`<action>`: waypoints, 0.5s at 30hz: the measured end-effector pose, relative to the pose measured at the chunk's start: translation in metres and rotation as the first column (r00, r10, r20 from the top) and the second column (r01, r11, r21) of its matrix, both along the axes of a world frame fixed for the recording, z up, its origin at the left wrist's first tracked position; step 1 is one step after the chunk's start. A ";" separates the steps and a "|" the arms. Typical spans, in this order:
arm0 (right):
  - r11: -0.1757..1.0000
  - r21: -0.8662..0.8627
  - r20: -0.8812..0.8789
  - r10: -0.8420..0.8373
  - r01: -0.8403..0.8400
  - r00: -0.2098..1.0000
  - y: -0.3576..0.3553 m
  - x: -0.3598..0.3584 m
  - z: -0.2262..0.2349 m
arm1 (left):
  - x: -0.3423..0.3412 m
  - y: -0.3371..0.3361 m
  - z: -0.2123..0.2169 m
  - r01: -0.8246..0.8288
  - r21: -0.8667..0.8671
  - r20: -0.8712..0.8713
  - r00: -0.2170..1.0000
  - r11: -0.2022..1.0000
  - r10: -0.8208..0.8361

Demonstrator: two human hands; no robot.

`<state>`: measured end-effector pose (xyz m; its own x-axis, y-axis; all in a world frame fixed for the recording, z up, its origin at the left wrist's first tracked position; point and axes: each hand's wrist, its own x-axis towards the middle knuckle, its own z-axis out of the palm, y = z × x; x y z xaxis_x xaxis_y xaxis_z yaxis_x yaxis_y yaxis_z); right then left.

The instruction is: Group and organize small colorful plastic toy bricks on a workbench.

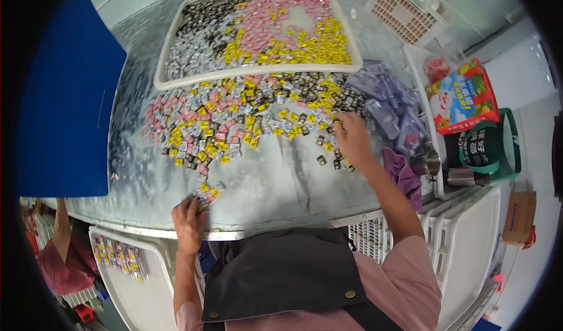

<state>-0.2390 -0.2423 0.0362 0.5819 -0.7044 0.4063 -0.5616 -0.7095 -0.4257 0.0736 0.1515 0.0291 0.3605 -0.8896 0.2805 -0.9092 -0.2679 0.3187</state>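
Loose small square wrapped pieces (pixel 220 136) in yellow, pink, black and silver lie spread over the metal table (pixel 267 181). My left hand (pixel 189 224) is near the table's front edge, closed around a small cluster of mixed wrapped pieces (pixel 209 193) that sticks out beyond the fingertips, slightly blurred. Over at the right end of the spread, my right hand (pixel 353 140) reaches down with its fingers curled together among black and yellow pieces. Whatever lies between those fingertips is too small and hidden to name.
Behind the spread stands a white tray (pixel 258 71) of pieces grouped by colour. Purple plastic items (pixel 384 117) and a purple cloth (pixel 403 175) lie at the right. A blue panel (pixel 70 108) borders the left. Lower left, another person's arm (pixel 61 228) shows near a white tray (pixel 132 296).
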 end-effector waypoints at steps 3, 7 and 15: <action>0.952 -0.186 -0.144 -0.269 0.241 0.952 -0.055 -0.064 -0.012 | 0.023 0.019 -0.016 -0.097 -0.024 0.032 0.995 0.995 0.098; 0.944 -0.146 -0.359 -0.328 0.295 0.873 -0.080 -0.111 -0.019 | 0.059 0.053 -0.028 -0.234 0.016 0.060 0.971 0.972 0.233; 0.918 0.369 -0.238 -0.061 0.148 0.969 -0.114 -0.133 0.001 | 0.102 0.070 -0.037 -0.336 0.018 0.130 0.935 0.942 0.331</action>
<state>-0.3717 -0.3567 0.0374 0.5392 -0.8415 -0.0336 -0.7332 -0.4495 -0.5103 0.1760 0.2216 -0.0077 0.6031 -0.7354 0.3090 -0.7969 -0.5724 0.1933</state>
